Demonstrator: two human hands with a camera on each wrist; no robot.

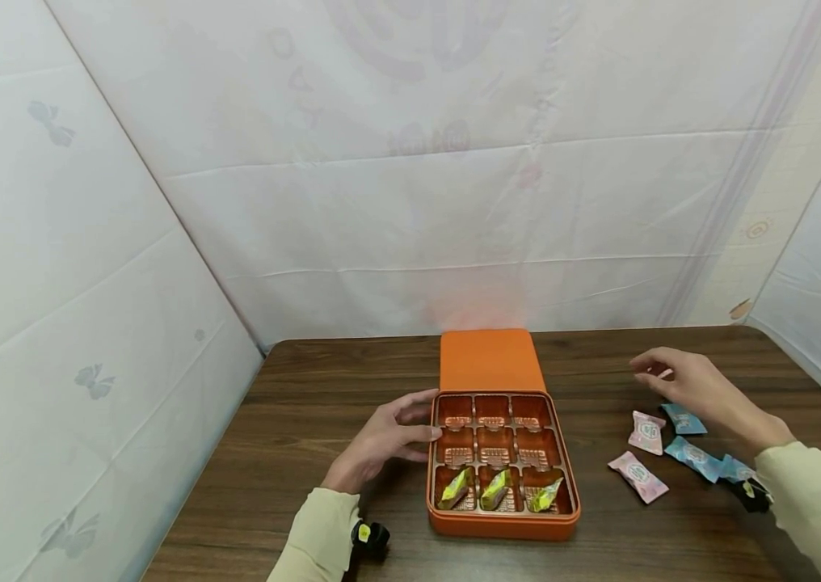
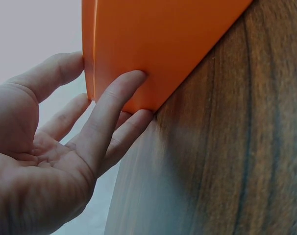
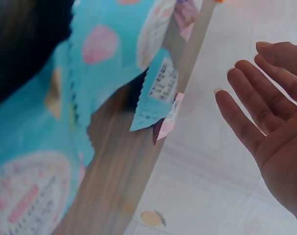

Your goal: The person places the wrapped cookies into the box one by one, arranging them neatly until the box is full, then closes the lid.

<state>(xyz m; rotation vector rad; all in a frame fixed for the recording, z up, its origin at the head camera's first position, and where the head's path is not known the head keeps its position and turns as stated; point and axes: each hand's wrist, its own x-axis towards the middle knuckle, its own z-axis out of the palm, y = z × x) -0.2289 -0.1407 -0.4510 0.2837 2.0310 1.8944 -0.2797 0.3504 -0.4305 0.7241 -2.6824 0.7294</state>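
An orange box with a nine-compartment tray sits mid-table, its lid lying just behind it. Three yellow-green wrapped sweets fill the near row; the other compartments are empty. My left hand rests its straight fingers against the box's left wall. My right hand hovers open above the table to the right, holding nothing, fingers relaxed. Below it lie two pink wrapped sweets and several blue ones, the blue wrappers close up in the right wrist view.
The dark wooden table is walled in by white sheeting on the back and both sides. A small black device with a yellow mark sits at my left wrist. Bare wood stretches left of the box.
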